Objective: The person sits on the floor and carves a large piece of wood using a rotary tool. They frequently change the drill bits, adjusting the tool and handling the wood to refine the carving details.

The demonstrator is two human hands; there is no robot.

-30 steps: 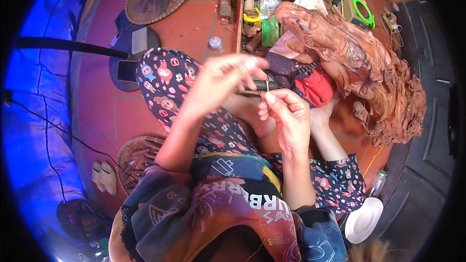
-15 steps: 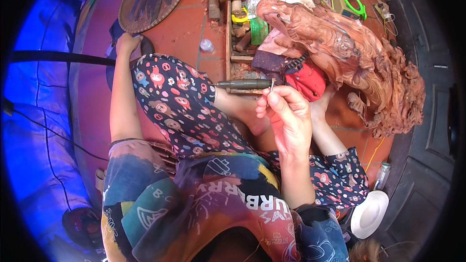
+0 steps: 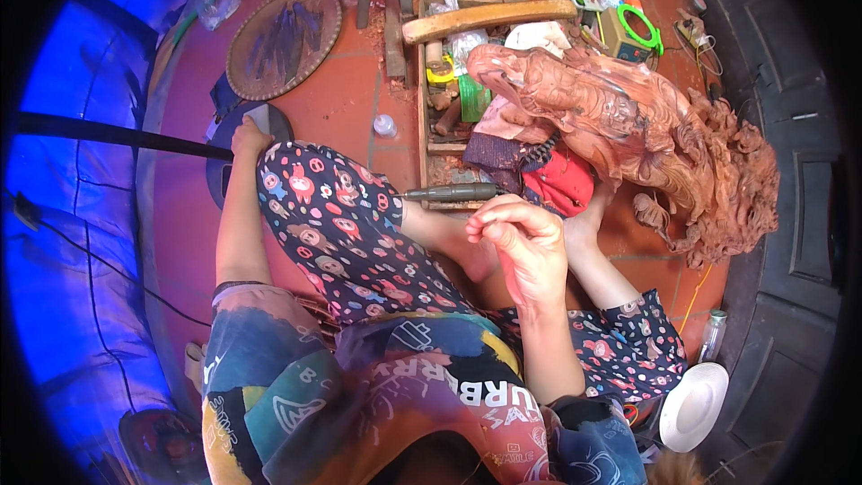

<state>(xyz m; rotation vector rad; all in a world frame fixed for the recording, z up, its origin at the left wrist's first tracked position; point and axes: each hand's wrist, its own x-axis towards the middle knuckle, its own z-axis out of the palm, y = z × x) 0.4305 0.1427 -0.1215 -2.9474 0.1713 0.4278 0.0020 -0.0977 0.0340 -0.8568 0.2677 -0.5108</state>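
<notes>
My right hand (image 3: 523, 247) is raised in front of my shins, its fingers curled and thumb tip drawn in towards them. Whatever is pinched there, if anything, is too small to make out. Just beyond the fingertips, a dark rotary handpiece (image 3: 453, 191) with a thin metal tip lies across my lower leg. Out to the left, beside my knee, my left hand (image 3: 251, 137) is closed at a pale flat piece (image 3: 260, 114) over a dark round object; its grip is partly hidden. A large reddish carved wood sculpture (image 3: 620, 126) leans at the right, on cloths.
A wooden tool box (image 3: 424, 117) stands ahead, with a curved wooden bar (image 3: 489, 18) across it. A woven tray (image 3: 235, 58) of dark tools lies far left, a small bottle (image 3: 384, 126) nearer. At right are a white plate (image 3: 694, 406) and a glass jar (image 3: 714, 334).
My right hand has dropped slightly nearer me, and the thin metal bit seen in its fingertips no longer shows. My left hand sits lower in view, with the whole view shifted a little.
</notes>
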